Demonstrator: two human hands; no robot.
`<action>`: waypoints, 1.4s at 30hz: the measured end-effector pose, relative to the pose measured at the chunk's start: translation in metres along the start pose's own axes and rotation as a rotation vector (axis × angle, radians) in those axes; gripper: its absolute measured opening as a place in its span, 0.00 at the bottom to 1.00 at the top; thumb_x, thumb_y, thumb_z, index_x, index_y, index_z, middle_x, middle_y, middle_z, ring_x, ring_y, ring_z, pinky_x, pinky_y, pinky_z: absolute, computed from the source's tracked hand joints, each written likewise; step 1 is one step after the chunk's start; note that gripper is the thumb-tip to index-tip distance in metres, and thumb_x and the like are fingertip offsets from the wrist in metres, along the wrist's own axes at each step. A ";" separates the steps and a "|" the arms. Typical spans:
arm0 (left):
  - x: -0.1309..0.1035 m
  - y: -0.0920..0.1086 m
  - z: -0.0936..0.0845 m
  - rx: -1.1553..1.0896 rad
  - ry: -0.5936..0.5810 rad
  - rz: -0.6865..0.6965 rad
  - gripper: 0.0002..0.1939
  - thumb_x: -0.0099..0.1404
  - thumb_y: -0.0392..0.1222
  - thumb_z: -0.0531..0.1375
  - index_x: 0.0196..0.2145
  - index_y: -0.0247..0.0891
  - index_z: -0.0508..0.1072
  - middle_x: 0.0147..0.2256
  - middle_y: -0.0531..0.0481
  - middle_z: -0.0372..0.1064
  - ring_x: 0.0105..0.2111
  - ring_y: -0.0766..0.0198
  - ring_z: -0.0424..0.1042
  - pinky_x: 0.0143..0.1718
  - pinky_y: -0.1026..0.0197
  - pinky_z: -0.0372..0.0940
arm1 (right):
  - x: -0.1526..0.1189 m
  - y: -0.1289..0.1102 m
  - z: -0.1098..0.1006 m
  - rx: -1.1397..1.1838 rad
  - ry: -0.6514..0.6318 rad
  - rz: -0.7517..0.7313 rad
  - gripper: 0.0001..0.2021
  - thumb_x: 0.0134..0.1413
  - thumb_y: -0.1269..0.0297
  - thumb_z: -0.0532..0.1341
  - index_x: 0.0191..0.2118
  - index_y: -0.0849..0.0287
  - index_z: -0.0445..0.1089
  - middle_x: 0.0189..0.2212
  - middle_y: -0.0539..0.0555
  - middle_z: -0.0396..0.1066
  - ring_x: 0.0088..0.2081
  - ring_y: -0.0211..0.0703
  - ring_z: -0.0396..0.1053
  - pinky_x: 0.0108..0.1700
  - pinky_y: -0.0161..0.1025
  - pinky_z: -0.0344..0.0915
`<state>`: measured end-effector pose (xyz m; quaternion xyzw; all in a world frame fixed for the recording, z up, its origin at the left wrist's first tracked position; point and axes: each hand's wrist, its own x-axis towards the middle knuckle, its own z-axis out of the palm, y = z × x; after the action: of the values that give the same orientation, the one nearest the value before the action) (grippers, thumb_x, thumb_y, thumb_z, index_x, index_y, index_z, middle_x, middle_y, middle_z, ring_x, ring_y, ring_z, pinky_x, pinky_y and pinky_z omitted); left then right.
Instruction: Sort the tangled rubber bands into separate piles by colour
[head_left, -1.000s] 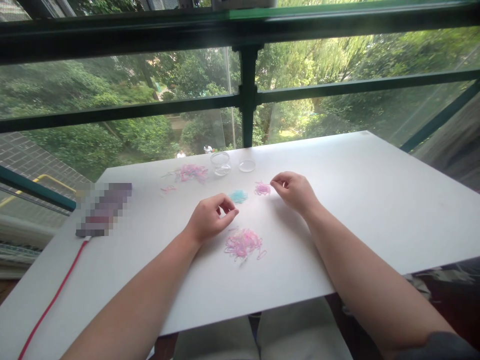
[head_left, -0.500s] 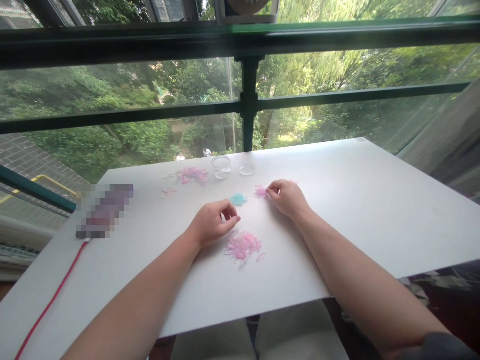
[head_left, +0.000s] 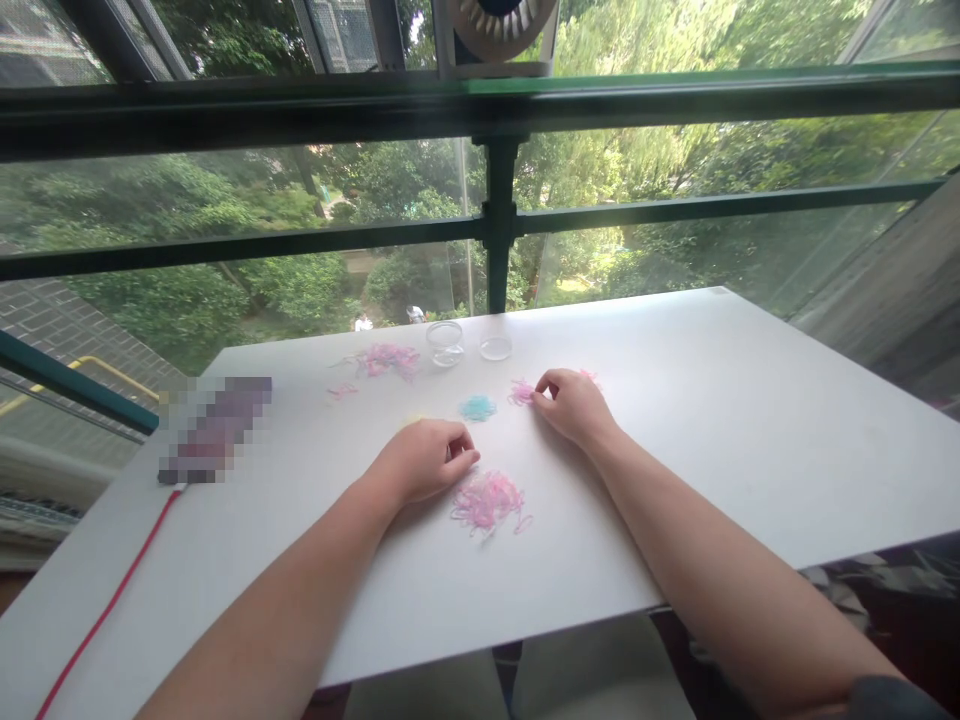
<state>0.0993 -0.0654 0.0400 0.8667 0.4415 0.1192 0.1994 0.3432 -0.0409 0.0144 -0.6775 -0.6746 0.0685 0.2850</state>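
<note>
On the white table [head_left: 645, 520], small pink rubber bands lie in a loose pile [head_left: 489, 502] just right of and below my left hand [head_left: 427, 460]. That hand rests with curled fingers, thumb and index tips close together; whatever is in them is too small to make out. Farther right, my right hand [head_left: 574, 405] pinches at the edge of a small purple-pink pile of bands [head_left: 520, 392]. Its fingertips touch that pile, and any band between them cannot be made out. Between the hands, toward the back, sits a turquoise pile of bands [head_left: 478, 407].
A clear round container [head_left: 445, 345] and a shallow clear dish [head_left: 495, 347] stand near the back edge. Left of them is a larger pink pile [head_left: 387, 361]. A blurred-out object [head_left: 217, 430] with a red cable [head_left: 112, 600] lies at the left. Behind are green railings [head_left: 499, 215] and glass.
The view has tilted slightly up, so everything sits lower. My left thumb and fingers have shifted a little toward the near pink pile. My right hand stays at the purple-pink pile.
</note>
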 end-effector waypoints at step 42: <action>-0.001 0.000 -0.002 -0.068 -0.153 0.087 0.12 0.54 0.38 0.55 0.36 0.39 0.74 0.28 0.53 0.72 0.26 0.67 0.67 0.28 0.66 0.59 | -0.030 -0.040 -0.001 0.196 -0.510 -0.530 0.08 0.47 0.70 0.59 0.34 0.57 0.75 0.28 0.51 0.71 0.28 0.35 0.63 0.32 0.32 0.56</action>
<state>0.0982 -0.0655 0.0422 0.8843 0.3826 0.0759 0.2565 0.3068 -0.0729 0.0258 -0.4102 -0.8660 0.2228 0.1792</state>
